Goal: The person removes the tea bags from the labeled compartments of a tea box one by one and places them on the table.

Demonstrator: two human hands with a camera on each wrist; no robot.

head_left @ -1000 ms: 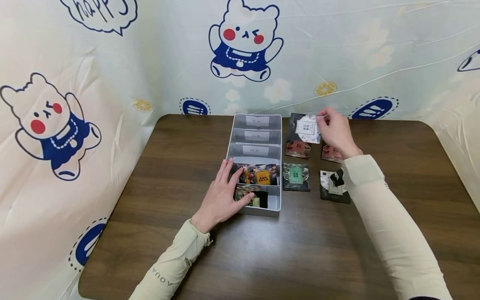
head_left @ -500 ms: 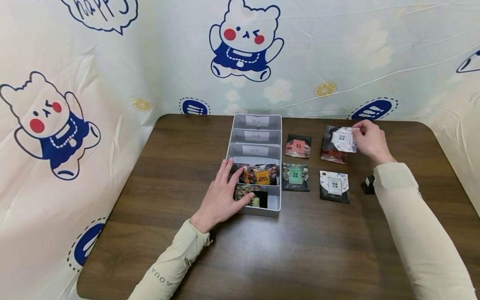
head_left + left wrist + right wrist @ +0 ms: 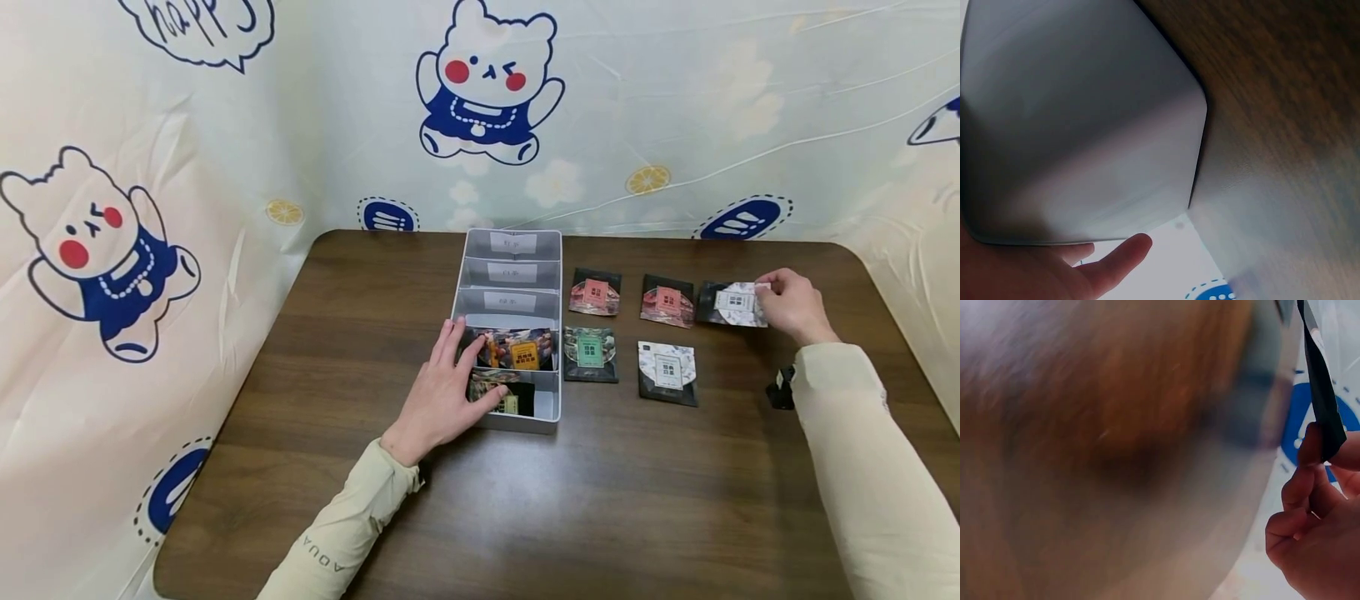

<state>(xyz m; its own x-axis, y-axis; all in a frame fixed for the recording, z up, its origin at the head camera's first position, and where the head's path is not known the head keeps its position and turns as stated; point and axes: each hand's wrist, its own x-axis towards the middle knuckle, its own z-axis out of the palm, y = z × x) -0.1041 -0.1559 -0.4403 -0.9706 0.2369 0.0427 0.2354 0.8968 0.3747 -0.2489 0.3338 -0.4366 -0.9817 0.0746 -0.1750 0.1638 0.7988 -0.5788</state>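
Note:
My right hand [image 3: 797, 305] pinches the right edge of a black-and-white tea sachet [image 3: 731, 303] near the table's right side. In the right wrist view, thumb and finger pinch this sachet [image 3: 1325, 394], seen edge-on. My left hand [image 3: 442, 398] rests with spread fingers across the left rim of a grey divided box [image 3: 557, 400]. Inside it lie an orange-labelled sachet [image 3: 517, 348] and, partly under my thumb, a green-yellow-labelled one [image 3: 517, 402]. Paper labels mark the three far compartments. The left wrist view shows the box's side wall [image 3: 1085, 125] and my fingers at its rim.
Right of the box lie two red-labelled sachets [image 3: 596, 292], a green-labelled sachet [image 3: 591, 353] and a white-and-black sachet [image 3: 667, 372]. A patterned cloth [image 3: 337, 100] stands behind and beside the brown wooden table [image 3: 600, 517].
My right hand has carried the black-and-white sachet rightward and a little nearer, from above the left red sachet, past the second one, to its right. My left hand has stayed in place.

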